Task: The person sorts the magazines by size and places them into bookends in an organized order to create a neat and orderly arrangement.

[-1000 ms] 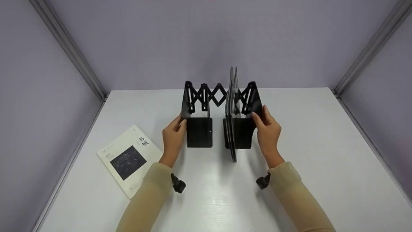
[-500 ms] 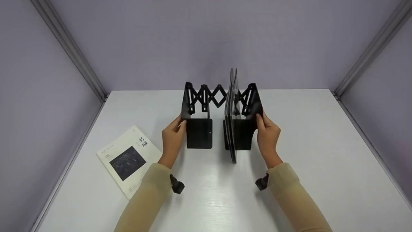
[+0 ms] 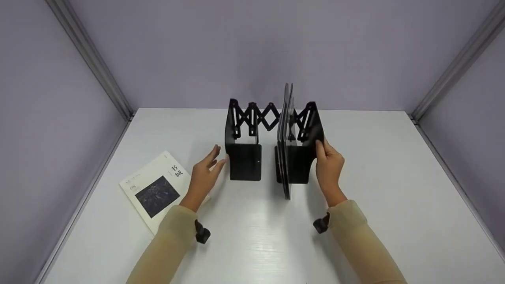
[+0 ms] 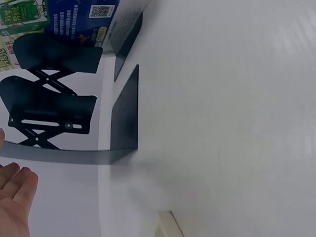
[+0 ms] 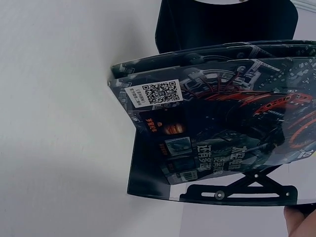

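A black expandable bookend (image 3: 245, 162) stands mid-table, its scissor lattice (image 3: 269, 116) stretched between two end plates. Thin magazines (image 3: 283, 157) stand upright in its right part; the right wrist view shows a dark magazine cover (image 5: 212, 118) with a QR code. My right hand (image 3: 330, 167) pinches the right end plate (image 3: 317, 128), thumb on the inner side and the other fingers mostly hidden behind it. My left hand (image 3: 203, 177) is just left of the left end plate (image 3: 230, 126), fingers loosely extended, holding nothing; a small gap shows in the left wrist view.
A cream-coloured book (image 3: 152, 193) with a dark picture lies flat at the left, partly under my left forearm. The white table (image 3: 394, 189) ends at a pale back wall (image 3: 189, 59), with side panels left and right.
My left hand has let go of the left end plate and moved left and slightly toward me. My right hand keeps its grip, and the bookend stands as before.
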Demonstrator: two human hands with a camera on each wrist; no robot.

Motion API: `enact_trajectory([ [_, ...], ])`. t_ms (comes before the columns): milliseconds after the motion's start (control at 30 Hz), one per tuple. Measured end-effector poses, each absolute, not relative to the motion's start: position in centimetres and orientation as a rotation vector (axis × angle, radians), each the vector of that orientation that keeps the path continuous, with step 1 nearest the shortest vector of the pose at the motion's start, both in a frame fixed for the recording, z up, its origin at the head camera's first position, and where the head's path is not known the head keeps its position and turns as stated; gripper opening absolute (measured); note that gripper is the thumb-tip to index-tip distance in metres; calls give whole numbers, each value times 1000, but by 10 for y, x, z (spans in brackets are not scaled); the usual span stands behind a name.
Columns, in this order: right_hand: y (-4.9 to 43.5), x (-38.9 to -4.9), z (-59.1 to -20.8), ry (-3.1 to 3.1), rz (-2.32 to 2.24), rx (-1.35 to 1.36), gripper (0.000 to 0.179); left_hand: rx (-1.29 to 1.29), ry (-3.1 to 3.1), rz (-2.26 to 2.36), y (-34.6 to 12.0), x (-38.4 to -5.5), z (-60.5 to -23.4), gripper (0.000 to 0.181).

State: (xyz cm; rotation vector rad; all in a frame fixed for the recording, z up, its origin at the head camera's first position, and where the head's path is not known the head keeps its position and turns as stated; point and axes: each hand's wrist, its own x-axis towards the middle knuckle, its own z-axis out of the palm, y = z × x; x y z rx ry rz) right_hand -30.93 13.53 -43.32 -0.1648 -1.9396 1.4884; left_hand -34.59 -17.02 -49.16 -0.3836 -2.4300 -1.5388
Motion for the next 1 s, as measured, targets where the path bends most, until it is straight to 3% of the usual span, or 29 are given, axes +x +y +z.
enact_trajectory([
  [333,137,-309,-435,-1932,1507,-146,27,63,-2474,-1542,-218,-331,-510,50],
  [500,138,-310,-433,-1930,1520,-153,28,321,-2543,-1487,-241,-329,-511,59],
  [1000,134,-311,-435,-1948,1485,-140,26,705,-2691,-1300,-314,-301,-530,94],
])
